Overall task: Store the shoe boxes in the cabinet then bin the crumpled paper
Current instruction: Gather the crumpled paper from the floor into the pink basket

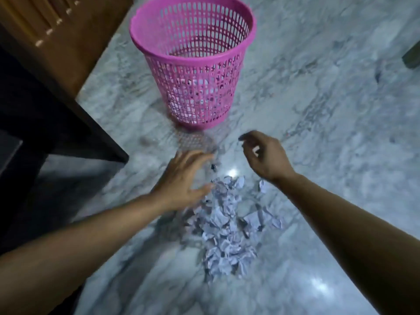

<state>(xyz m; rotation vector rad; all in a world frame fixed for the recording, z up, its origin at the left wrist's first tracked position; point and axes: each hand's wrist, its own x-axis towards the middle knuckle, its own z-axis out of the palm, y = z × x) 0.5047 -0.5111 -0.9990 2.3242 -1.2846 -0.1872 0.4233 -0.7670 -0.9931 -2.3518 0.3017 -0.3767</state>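
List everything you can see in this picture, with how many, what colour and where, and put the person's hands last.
waste basket: one, pink plastic mesh, upright on the floor, top centre; something pale shows through its lower wall
crumpled paper: one loose pile, pale white, on the floor at centre, nearer than the basket
floor: grey-white marble, glossy
cabinet: one, brown wood, top left
dark furniture: one, blackish, left edge
dark object: one, right edge, cut off, unclear
left hand: fingers spread, over the pile's far left edge, blurred
right hand: fingers loosely curled, empty, beyond the pile
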